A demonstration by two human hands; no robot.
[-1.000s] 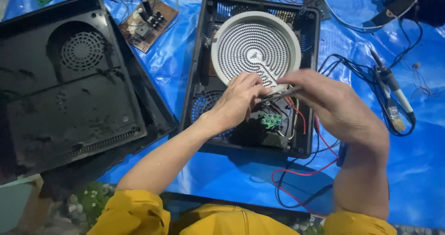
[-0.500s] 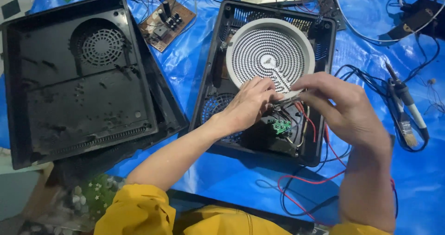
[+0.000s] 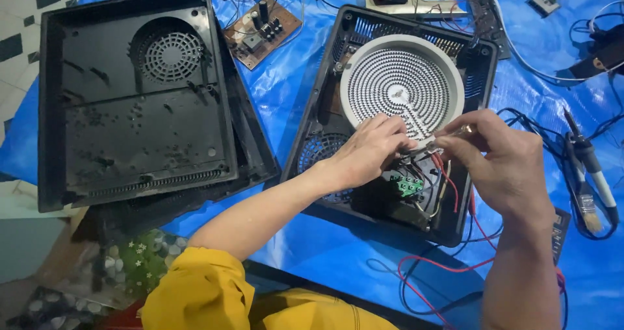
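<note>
The opened black plastic cooker housing [image 3: 312, 141] lies on the crumpled blue plastic sheet [image 3: 520, 63], with the round white ceramic heating element with a spiral coil [image 3: 402, 86] seated in its upper half. Both hands work at the lower edge of that element, where its terminal strip projects. The left hand [image 3: 364, 154] has its fingers curled narrow and pinched on the small metal terminal and wire ends [image 3: 416, 149]; the right hand [image 3: 500, 161] is closed on the slim metal-tipped tool or lead [image 3: 455, 133], whose tip meets the same terminal. Which of the two it is cannot be told from this view. Just below the fingers sit the green screw terminal block [image 3: 408, 187] and the bundle of red, white and black wires [image 3: 445, 180]. The step in hand appears to be work on the element's wiring connection. The next move likely calls for a steady left-hand pinch while the right hand works the tip, keeping clear of the loose wires. Aside lie the detached black bottom cover with a round fan grille [image 3: 140, 102], the brown circuit board [image 3: 260, 27] and the soldering iron with a black handle [image 3: 588, 167], untouched.
</note>
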